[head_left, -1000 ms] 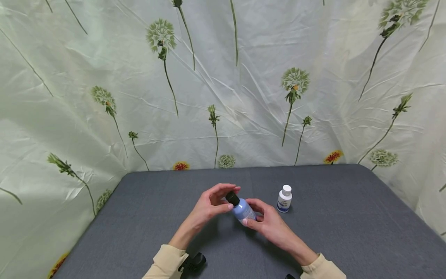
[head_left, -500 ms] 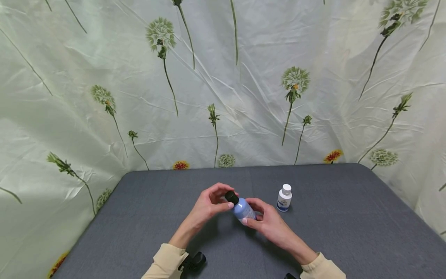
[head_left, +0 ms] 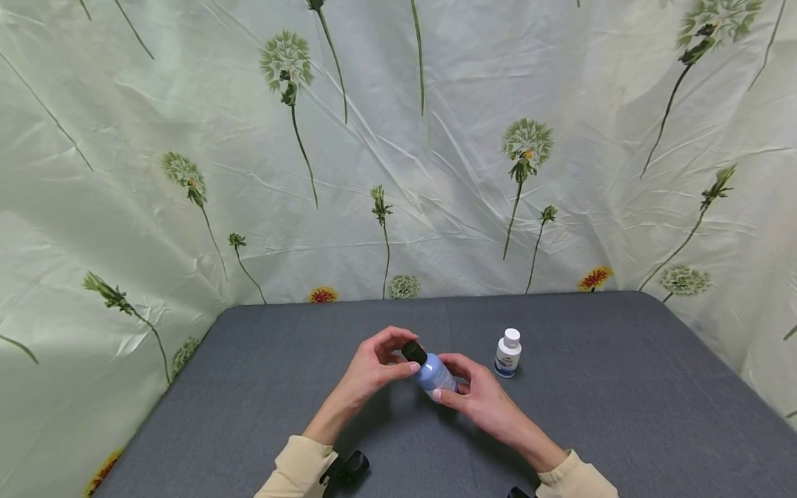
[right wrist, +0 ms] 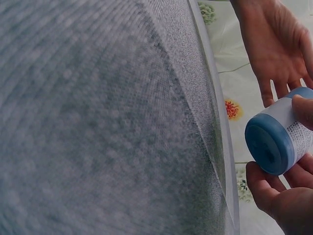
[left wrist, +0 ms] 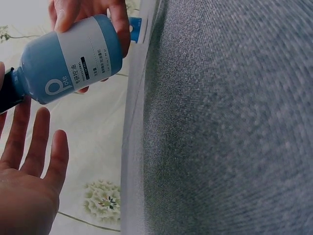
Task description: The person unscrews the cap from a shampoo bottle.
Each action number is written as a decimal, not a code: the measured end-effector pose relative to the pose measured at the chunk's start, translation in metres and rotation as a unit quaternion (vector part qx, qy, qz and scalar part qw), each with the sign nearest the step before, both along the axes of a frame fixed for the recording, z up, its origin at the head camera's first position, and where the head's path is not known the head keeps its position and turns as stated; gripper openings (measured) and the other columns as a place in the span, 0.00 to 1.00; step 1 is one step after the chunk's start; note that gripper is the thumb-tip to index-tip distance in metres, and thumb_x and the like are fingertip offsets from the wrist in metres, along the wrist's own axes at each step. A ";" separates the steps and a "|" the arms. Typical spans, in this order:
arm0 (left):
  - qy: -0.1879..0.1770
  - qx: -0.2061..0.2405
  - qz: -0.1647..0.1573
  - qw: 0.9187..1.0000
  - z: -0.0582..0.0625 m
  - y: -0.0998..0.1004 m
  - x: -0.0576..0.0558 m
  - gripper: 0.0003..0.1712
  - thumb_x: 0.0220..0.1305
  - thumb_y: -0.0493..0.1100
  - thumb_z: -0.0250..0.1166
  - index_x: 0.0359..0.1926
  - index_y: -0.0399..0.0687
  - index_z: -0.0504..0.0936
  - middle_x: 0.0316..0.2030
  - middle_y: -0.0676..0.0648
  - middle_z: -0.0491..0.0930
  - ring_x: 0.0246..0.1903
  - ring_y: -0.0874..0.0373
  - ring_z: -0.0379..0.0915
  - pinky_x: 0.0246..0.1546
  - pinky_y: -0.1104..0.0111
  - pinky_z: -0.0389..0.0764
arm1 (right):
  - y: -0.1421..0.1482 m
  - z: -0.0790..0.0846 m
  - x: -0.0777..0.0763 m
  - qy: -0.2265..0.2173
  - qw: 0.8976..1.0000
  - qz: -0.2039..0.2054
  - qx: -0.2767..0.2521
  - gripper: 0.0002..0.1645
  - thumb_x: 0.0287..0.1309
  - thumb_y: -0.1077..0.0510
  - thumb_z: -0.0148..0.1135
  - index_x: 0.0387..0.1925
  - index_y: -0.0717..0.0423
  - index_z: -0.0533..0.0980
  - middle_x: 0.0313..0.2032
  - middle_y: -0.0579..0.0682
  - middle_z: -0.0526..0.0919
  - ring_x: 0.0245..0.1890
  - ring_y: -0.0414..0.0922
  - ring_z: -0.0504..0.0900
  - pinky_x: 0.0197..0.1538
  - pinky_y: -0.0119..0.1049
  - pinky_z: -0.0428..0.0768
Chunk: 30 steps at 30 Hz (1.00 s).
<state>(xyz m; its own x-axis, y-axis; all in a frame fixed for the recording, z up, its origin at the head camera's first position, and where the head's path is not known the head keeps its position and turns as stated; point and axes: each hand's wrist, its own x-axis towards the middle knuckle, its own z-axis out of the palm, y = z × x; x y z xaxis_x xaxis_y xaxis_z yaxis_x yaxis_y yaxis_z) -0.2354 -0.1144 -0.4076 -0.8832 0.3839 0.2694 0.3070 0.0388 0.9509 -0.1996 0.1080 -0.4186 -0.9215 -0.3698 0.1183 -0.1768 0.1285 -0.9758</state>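
A small blue bottle [head_left: 434,375] with a white label is held tilted above the table, its black cap [head_left: 414,352] pointing up and to the left. My right hand [head_left: 486,395] grips the body, thumb on the near side and fingers behind. With thumb and forefinger my left hand [head_left: 375,363] pinches the cap; its other fingers extend loosely under the bottle's neck in the left wrist view. That view also shows the label [left wrist: 85,56] facing the camera. The bottle's round base [right wrist: 266,147] faces the right wrist camera.
A white bottle [head_left: 508,354] with a white cap and blue-marked label stands upright on the grey cloth-covered table [head_left: 591,387], right of my right hand. Behind the table hangs a flower-printed curtain [head_left: 436,228]. A black wrist device [head_left: 349,469] sits at my left sleeve.
My left fingertips have shifted back a little around the black cap, while the thumb has moved slightly to the right. The right hand and blue bottle stay almost in place.
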 end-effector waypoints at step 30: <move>-0.025 0.060 -0.065 0.996 0.005 -0.005 0.000 0.25 0.61 0.33 0.69 0.58 0.31 0.74 0.53 0.39 0.80 0.52 0.42 0.76 0.47 0.59 0.79 | -0.001 0.001 0.000 0.012 1.000 -0.002 0.007 0.31 0.58 0.63 0.70 0.61 0.66 0.69 0.58 0.63 0.75 0.57 0.55 0.74 0.50 0.35 0.79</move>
